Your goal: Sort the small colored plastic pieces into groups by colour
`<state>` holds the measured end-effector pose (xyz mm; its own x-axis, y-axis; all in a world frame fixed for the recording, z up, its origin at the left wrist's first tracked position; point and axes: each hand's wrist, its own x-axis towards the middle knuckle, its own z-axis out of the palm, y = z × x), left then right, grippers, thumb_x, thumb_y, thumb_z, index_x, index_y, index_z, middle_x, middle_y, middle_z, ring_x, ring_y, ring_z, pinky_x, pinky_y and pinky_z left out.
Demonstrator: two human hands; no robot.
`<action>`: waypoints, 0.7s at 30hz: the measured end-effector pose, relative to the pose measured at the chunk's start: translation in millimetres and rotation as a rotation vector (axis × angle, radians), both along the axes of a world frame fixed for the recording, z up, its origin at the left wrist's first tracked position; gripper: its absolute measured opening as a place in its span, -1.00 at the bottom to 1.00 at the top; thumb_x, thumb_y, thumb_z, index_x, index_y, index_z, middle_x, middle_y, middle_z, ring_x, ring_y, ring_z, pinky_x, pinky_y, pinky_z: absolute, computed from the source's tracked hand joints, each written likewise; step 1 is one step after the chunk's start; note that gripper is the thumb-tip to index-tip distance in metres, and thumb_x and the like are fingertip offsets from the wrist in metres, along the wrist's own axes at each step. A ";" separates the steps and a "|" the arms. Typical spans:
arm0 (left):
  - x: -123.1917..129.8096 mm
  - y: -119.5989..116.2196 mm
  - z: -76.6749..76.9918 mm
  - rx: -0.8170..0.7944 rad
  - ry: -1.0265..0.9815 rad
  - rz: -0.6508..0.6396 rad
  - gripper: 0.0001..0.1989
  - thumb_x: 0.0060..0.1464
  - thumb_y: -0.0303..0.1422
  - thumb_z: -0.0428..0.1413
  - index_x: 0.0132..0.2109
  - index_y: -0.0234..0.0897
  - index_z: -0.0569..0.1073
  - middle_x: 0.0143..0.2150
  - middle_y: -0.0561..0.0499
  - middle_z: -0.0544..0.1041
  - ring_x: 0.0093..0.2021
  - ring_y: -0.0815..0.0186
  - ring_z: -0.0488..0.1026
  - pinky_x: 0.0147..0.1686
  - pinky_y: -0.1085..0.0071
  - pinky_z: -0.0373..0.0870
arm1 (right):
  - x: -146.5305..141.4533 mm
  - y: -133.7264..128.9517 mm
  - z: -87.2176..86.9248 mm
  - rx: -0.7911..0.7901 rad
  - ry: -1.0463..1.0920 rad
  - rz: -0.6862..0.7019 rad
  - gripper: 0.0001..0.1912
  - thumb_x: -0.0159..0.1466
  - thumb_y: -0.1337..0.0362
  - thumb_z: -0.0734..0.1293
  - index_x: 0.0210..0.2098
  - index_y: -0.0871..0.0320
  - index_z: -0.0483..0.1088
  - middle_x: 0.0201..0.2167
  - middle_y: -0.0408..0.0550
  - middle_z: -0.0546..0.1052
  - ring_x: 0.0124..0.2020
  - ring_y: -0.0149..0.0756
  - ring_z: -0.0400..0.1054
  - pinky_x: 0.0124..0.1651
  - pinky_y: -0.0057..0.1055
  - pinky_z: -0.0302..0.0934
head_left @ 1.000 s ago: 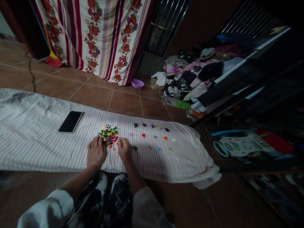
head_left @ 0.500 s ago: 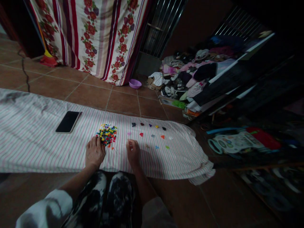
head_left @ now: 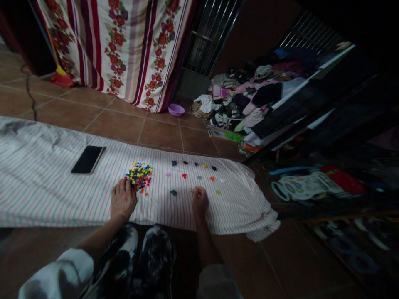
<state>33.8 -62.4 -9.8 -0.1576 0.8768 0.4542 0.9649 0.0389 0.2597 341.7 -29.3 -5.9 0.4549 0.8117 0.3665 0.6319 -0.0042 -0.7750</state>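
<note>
A mixed pile of small coloured pieces (head_left: 140, 175) lies on the striped cloth (head_left: 62, 199). My left hand (head_left: 122, 198) rests flat at the pile's lower left edge, fingers stretched out and touching it. To the right, sorted clusters stand in rows by colour, among them a red cluster (head_left: 184, 176), an orange cluster (head_left: 212, 179) and a dark green cluster (head_left: 173, 192). My right hand (head_left: 200, 202) is over the nearest row, between the tan pieces and the light green cluster (head_left: 218, 192). Its fingertips are pinched together; whatever they hold is too small to make out.
A dark-screened phone (head_left: 87, 160) lies on the cloth left of the pile. Beyond the cloth, a purple basin (head_left: 176, 110) sits on the tiled floor by a floral curtain (head_left: 134, 50). A heap of clothes (head_left: 246, 91) lies at the back right.
My right hand has moved right along the nearest row, uncovering the dark green cluster and now mostly covering the blue pieces. My left hand stays by the pile.
</note>
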 end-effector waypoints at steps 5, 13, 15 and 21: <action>-0.5 0.3 -0.5 -0.006 -0.021 -0.007 -0.54 0.20 -0.34 -0.13 0.15 -0.57 0.30 0.16 -0.43 0.37 0.19 -0.06 0.28 0.11 0.03 0.21 | 6.9 4.7 -5.8 -0.049 -0.031 0.000 -0.60 0.23 0.07 0.12 -0.26 0.20 0.45 -0.28 0.14 0.59 -0.24 -0.15 0.45 -0.16 -0.29 0.28; 0.5 0.5 1.0 -0.018 -0.018 0.003 -0.55 0.20 -0.35 -0.12 0.15 -0.55 0.30 0.16 -0.41 0.37 0.19 -0.07 0.28 0.11 0.04 0.21 | 11.0 10.9 -18.0 -0.096 -0.065 0.039 -0.57 0.21 0.04 0.12 -0.27 0.20 0.48 -0.27 0.16 0.59 -0.22 -0.11 0.44 -0.13 -0.25 0.26; 0.5 0.2 1.8 -0.015 -0.010 0.004 -0.56 0.20 -0.35 -0.12 0.14 -0.53 0.30 0.16 -0.41 0.37 0.19 -0.06 0.29 0.10 0.04 0.22 | 11.9 11.4 -19.3 -0.096 -0.069 0.059 -0.57 0.22 0.05 0.12 -0.27 0.20 0.49 -0.27 0.15 0.59 -0.22 -0.12 0.44 -0.11 -0.25 0.26; 0.4 -0.2 2.2 -0.017 -0.009 0.004 -0.56 0.20 -0.35 -0.12 0.14 -0.52 0.30 0.15 -0.41 0.37 0.19 -0.05 0.29 0.10 0.04 0.22 | 11.1 9.7 -19.1 -0.060 -0.110 0.091 -0.58 0.22 0.09 0.12 -0.30 0.21 0.51 -0.30 0.13 0.59 -0.23 -0.14 0.42 -0.08 -0.24 0.26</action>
